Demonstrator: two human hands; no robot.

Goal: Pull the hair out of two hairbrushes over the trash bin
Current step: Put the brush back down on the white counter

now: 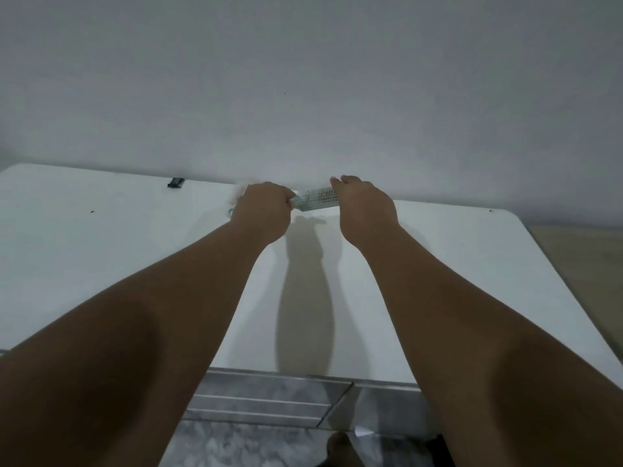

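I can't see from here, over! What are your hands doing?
Left hand fisted at hairbrush. Right hand on its other end, above white table. No trash bin visible.

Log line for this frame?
left hand: gripping hairbrush | right hand: on hairbrush | place: over white table | trash bin: unseen

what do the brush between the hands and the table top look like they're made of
The hairbrush looks like clear or pale green plastic: light passes through its body, though blur leaves this uncertain. The table top seems a smooth white laminate or plastic with a slight sheen, since it faintly mirrors the arms' shadow.
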